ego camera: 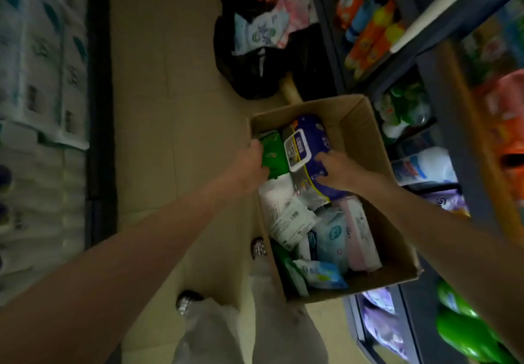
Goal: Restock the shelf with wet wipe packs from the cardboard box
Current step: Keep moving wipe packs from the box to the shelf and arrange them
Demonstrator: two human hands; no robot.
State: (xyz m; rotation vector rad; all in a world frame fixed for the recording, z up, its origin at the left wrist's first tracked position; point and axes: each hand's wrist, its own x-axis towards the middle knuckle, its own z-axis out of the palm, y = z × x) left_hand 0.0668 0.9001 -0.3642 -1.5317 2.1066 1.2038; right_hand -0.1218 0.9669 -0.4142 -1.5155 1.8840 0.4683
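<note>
Ok, L to R. Far left: white paper-goods packs (42, 80) stacked along the aisle edge, blurry. Tiled floor (170, 80) down the middle.

My left hand (252, 165) is at the left wall of the cardboard box (365, 125), fingers curled over the rim, gripping it right beside a green pack (273, 154) inside. Box sits on the floor, open top, just in front of the shelf (442, 85).

Blue wet wipe pack (312, 142) w/ white flip lid lies on top at the far end of the box. My right hand (337, 171) is on its near-right corner, fingers curled round the edge, grasping it. Pack looks slightly tilted, touching other packs below.

Near half of box: white, pale blue and pink packs (360, 233) jumbled, no order.

Behind the box: black bag (255, 60) w/ more packs showing at its top.

Right: shelf w/ orange, green, purple goods, too blurred to ID.

Bottom centre: my grey trousers (226, 332) and shoes.
</note>
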